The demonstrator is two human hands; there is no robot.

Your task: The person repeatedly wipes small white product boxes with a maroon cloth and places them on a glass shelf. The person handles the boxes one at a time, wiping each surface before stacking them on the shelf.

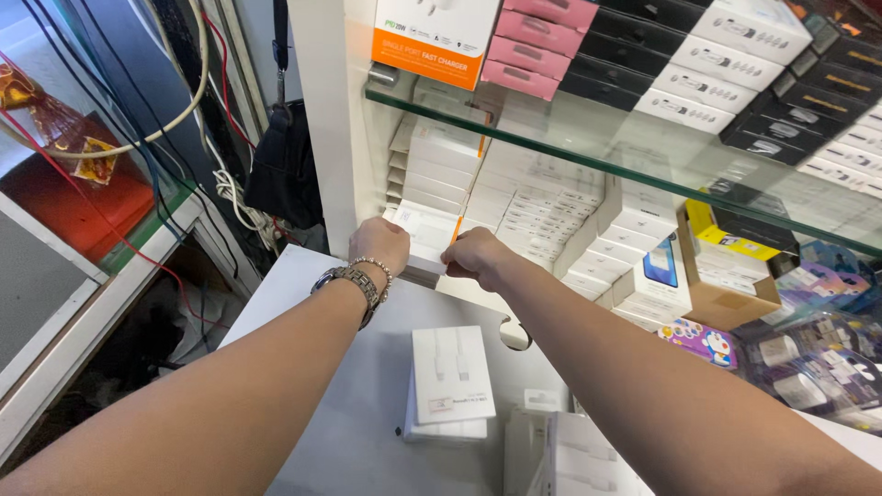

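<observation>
1. The left hand (pixel 378 244) gripped a flat white box (pixel 424 241) at the cabinet's lower shelf.
2. The right hand (pixel 475 258) pinched the same box's right end.
3. White boxes (pixel 537 213) filled the shelf; pink boxes (pixel 537 41) and black boxes (pixel 634 55) lay above the glass shelf (pixel 588 161).

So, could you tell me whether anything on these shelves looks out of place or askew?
Mostly tidy. The left hand and right hand grip small white boxes protruding from the stacks, and a brown carton sits tilted.
</observation>
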